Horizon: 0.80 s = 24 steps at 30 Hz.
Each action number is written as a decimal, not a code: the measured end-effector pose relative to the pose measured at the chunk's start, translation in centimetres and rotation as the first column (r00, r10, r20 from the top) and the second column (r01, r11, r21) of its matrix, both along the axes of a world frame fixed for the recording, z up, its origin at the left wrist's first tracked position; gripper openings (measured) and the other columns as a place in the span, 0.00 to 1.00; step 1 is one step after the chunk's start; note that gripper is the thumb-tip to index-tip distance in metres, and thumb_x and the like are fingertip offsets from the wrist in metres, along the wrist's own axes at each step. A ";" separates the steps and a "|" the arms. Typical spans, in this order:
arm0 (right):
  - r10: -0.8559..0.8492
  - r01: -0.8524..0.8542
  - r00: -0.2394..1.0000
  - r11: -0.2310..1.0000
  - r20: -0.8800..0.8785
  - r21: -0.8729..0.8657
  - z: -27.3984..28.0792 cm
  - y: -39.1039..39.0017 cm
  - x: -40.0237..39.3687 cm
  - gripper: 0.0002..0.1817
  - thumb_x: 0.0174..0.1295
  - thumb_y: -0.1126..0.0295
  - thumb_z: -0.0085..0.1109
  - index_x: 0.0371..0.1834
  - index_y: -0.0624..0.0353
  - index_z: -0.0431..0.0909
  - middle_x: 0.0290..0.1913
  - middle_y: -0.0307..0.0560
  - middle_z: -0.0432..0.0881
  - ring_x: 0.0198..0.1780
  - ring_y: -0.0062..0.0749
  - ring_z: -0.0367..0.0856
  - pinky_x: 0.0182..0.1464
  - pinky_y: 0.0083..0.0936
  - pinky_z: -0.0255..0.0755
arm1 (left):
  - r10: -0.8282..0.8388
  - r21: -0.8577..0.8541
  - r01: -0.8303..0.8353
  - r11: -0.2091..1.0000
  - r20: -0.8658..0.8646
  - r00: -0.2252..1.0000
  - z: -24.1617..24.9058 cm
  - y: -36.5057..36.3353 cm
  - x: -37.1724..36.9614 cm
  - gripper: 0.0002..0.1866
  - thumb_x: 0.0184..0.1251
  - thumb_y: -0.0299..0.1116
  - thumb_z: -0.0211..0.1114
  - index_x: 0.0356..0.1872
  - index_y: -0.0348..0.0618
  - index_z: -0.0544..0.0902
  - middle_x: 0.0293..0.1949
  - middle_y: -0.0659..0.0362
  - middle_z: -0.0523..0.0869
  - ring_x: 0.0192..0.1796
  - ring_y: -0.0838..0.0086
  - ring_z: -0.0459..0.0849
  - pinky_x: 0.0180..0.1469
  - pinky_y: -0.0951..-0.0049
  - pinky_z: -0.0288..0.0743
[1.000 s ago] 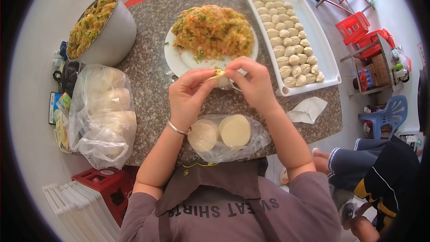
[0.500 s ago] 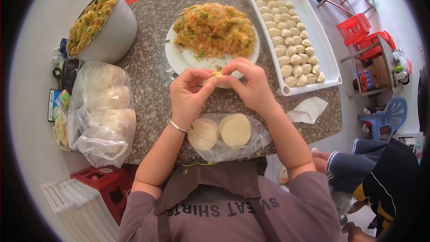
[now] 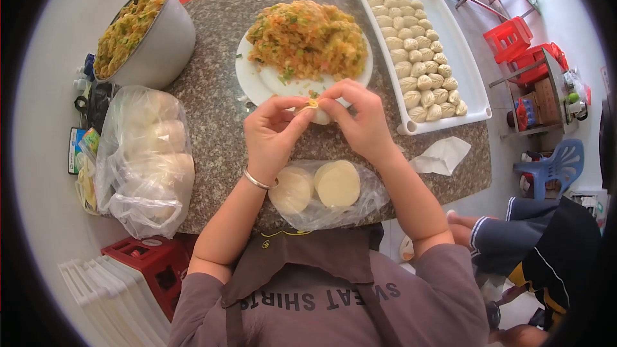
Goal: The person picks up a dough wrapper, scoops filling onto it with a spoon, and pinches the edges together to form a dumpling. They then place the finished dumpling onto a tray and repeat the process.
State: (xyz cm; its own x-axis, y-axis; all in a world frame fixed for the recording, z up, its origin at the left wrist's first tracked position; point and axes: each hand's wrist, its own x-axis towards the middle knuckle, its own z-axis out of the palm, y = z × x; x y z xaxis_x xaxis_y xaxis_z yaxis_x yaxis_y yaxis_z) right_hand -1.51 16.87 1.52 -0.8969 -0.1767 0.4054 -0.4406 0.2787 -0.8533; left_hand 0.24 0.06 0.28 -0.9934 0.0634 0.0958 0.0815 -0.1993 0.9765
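Both hands meet over the near edge of a white plate [image 3: 252,83] heaped with chopped orange and green filling [image 3: 305,42]. Between them is a small dumpling [image 3: 319,115], its filling partly showing at the top. My left hand [image 3: 273,132] pinches its left side between thumb and fingers. My right hand [image 3: 361,119] pinches its right side. Below the hands, two stacks of round wrappers [image 3: 339,184] lie on a clear plastic bag [image 3: 321,217]. To the right, a white tray [image 3: 472,99] holds rows of pleated dumplings [image 3: 421,58].
A metal pot [image 3: 170,42] of filling stands at the back left. Nearer is a clear bag of dough [image 3: 154,148]. A white tissue [image 3: 443,154] lies by the table's right edge. Another person [image 3: 546,250] is at the lower right, beside a blue chair [image 3: 559,167].
The fingers have shifted slightly on the dumpling, and more of its pale underside shows between the hands. The person at the lower right has moved their arm.
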 end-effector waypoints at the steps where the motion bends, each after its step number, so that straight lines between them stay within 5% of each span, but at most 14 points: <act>1: 0.000 0.000 1.000 1.000 0.000 0.000 0.1 0.0 0.0 0.05 0.56 0.75 0.62 0.32 0.65 0.78 0.31 0.48 0.79 0.35 0.39 0.79 0.39 0.29 0.72 | 0.042 -0.023 -0.041 0.999 0.064 0.997 0.3 0.0 0.1 0.08 0.59 0.18 0.66 0.40 0.31 0.82 0.44 0.53 0.84 0.43 0.75 0.85 0.46 0.79 0.81; 16: 0.019 -0.021 0.999 0.999 0.045 0.047 1.1 0.9 -0.3 0.06 0.58 0.73 0.62 0.32 0.65 0.78 0.31 0.48 0.79 0.35 0.39 0.79 0.38 0.28 0.72 | -0.023 -0.023 0.019 1.000 -0.224 0.974 -1.0 0.0 -0.3 0.07 0.58 0.18 0.67 0.38 0.33 0.84 0.46 0.53 0.83 0.47 0.73 0.83 0.48 0.76 0.81; 20: 0.007 -0.007 1.000 0.999 0.017 0.039 0.7 0.5 -0.1 0.06 0.57 0.73 0.63 0.31 0.65 0.78 0.31 0.48 0.79 0.36 0.39 0.79 0.40 0.29 0.72 | -0.048 -0.041 0.040 0.998 -0.205 0.978 -0.9 0.0 -0.2 0.07 0.59 0.19 0.67 0.39 0.34 0.84 0.46 0.53 0.83 0.46 0.74 0.83 0.47 0.77 0.80; 22: -0.026 0.025 1.000 0.999 0.002 0.040 0.2 0.2 0.0 0.05 0.56 0.74 0.63 0.31 0.64 0.79 0.31 0.48 0.80 0.37 0.39 0.79 0.41 0.30 0.72 | 0.000 -0.004 0.000 1.000 0.003 1.000 -0.6 0.2 0.2 0.06 0.61 0.20 0.66 0.38 0.34 0.83 0.46 0.53 0.83 0.46 0.75 0.83 0.45 0.79 0.80; 24: -0.042 0.045 0.997 0.998 -0.064 0.041 -0.3 -0.1 -0.1 0.05 0.55 0.74 0.64 0.30 0.64 0.79 0.32 0.48 0.80 0.37 0.40 0.79 0.41 0.31 0.72 | 0.030 0.013 -0.030 0.999 -0.007 1.000 -0.7 0.3 0.1 0.05 0.61 0.20 0.66 0.38 0.34 0.83 0.45 0.53 0.83 0.44 0.76 0.84 0.44 0.80 0.80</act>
State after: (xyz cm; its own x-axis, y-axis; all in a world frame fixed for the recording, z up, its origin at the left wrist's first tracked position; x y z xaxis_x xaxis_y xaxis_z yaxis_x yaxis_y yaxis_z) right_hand -1.58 16.80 1.26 -0.8772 -0.1559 0.4541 -0.4795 0.3338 -0.8116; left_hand 0.35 0.35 -0.39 -0.9940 0.0324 0.1040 0.0950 -0.2092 0.9733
